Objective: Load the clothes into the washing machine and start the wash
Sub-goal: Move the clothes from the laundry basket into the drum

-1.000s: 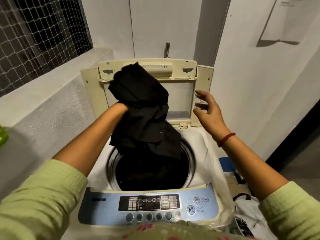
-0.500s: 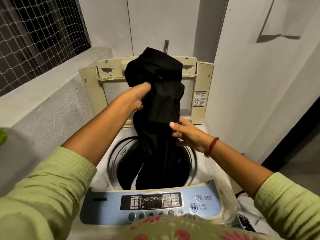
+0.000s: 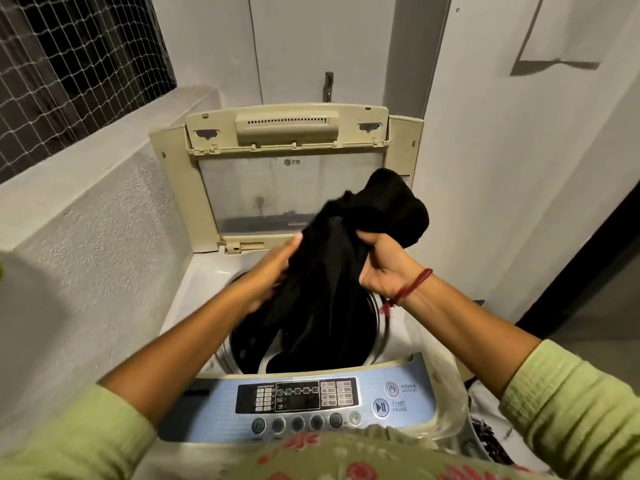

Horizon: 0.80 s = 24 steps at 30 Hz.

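Right hand (image 3: 382,268) is clenched round the bunched top of the black garment (image 3: 332,268), centre right of frame; the garment's tail hangs into the drum (image 3: 247,348). Left hand (image 3: 272,275) lies against the cloth's left side, blurred, so its grip cannot be told. Risk: the bunch lodges on the drum rim or drapes over it — the open lid (image 3: 277,192) would then foul on closing.
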Available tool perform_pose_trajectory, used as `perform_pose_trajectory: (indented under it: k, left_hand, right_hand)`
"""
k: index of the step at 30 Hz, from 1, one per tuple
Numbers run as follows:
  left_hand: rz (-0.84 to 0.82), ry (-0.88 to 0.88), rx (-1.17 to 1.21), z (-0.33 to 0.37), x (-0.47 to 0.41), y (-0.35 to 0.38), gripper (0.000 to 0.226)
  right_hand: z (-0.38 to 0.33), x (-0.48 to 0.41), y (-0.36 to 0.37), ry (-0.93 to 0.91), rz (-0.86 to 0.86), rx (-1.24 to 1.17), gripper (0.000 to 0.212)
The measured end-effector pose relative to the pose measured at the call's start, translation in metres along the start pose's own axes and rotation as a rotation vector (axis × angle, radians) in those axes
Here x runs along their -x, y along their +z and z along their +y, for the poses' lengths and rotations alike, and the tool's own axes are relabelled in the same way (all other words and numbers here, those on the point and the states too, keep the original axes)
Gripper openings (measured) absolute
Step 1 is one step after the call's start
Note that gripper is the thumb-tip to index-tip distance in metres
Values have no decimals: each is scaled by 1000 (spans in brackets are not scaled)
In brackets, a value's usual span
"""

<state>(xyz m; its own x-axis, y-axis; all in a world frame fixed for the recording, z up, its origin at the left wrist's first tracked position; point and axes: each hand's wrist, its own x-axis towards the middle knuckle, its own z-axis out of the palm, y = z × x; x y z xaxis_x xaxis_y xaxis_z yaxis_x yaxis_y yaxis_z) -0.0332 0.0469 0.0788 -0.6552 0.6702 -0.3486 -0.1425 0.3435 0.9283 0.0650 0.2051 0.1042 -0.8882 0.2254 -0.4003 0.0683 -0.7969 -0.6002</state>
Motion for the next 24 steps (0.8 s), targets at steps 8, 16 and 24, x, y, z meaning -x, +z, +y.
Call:
perform_pose_trajectory:
  k: [8,16,24]
  left_hand:
    - [181,61,-375,-43,1,-7,44]
    - [538,258,-245,53,22,-61,34]
    - [237,31,492,107,46,-22,33]
  right_hand:
    - [-6,19,29,-6,-109,138,19]
    - [-51,21,-9,-635,499,2013,42]
    - [56,21,-11,-607,-168,1459,120]
